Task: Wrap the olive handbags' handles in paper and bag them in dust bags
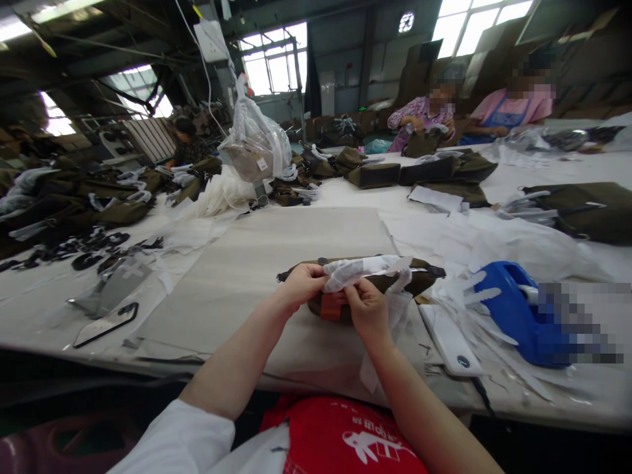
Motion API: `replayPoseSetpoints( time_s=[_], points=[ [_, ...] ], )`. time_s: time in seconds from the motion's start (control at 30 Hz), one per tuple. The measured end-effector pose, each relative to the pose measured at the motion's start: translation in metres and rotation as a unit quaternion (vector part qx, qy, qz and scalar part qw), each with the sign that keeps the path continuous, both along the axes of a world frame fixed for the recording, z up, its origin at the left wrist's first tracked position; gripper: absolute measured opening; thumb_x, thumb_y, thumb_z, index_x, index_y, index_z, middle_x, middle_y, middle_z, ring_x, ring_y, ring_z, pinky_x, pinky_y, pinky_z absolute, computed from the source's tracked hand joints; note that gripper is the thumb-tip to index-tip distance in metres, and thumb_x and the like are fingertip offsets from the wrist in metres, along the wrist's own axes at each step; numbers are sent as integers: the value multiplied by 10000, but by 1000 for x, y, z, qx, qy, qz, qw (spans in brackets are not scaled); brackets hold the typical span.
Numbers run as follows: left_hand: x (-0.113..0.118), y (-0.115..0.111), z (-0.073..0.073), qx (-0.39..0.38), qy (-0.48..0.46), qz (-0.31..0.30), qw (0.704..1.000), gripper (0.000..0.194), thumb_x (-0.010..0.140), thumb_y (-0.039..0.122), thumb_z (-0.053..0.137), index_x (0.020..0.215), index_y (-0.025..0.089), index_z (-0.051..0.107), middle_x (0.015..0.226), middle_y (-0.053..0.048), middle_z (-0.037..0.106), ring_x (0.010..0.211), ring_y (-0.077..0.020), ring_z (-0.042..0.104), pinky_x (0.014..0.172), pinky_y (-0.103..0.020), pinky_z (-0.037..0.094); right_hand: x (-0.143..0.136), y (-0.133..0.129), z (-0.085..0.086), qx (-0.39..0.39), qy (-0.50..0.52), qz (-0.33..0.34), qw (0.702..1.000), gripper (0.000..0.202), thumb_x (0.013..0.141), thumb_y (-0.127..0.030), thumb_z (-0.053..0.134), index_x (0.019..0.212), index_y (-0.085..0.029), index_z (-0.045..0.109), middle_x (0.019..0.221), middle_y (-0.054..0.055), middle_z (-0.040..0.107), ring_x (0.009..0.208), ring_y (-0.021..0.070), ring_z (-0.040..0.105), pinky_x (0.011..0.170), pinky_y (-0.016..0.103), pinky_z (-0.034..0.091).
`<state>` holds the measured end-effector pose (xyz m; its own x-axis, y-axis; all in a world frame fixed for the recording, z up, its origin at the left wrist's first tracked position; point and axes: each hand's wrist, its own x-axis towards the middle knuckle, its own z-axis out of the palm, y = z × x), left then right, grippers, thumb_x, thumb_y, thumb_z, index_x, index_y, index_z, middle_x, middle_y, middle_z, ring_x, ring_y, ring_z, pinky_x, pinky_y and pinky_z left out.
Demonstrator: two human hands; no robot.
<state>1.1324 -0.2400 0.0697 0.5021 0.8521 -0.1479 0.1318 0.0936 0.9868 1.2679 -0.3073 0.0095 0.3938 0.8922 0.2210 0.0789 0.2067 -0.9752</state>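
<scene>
An olive-brown bag with a zipper along its top stands on the table in front of me. A strip of thin white wrapping lies across the bag's top and seems wound around its strap or handle. My left hand pinches the wrapping's left end between thumb and fingers. Just to the right, my right hand has its fingertips closed on the lower edge of the same wrapping. An orange-brown patch shows on the bag's front below the hands. More white wrapping trails down at the right.
At right stand a blue tape dispenser and a white power bank. A phone lies at left. Piled olive bags and a plastic-wrapped bag stand behind. Two people work across the table.
</scene>
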Motion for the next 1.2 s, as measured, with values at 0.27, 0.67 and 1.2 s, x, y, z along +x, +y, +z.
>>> replayPoseSetpoints(
  time_s=[0.27, 0.67, 1.2],
  points=[
    [3, -4, 1, -4, -15, 25, 1000, 373, 544, 390, 854, 774, 107, 775, 588, -16, 681, 553, -104, 540, 526, -192, 391, -6, 4, 5, -19, 196, 36, 980, 303, 732, -481, 718, 797, -193, 647, 700, 7, 715, 538, 158, 655, 486, 247, 533],
    [4, -4, -3, -12, -32, 31, 999, 386, 544, 378, 857, 808, 107, 782, 622, -35, 710, 577, -120, 587, 546, -199, 426, -6, 5, 5, -17, 227, 39, 973, 215, 758, -392, 706, 801, -189, 649, 698, -3, 715, 494, 120, 632, 475, 202, 510],
    [9, -7, -6, 21, -28, 65, 997, 413, 558, 438, 836, 785, 99, 769, 622, -37, 700, 557, -134, 586, 537, -223, 436, -7, 6, 2, -8, 98, -8, 995, 176, 795, -386, 608, 790, -211, 617, 646, 2, 690, 547, 183, 658, 486, 265, 521]
  ],
)
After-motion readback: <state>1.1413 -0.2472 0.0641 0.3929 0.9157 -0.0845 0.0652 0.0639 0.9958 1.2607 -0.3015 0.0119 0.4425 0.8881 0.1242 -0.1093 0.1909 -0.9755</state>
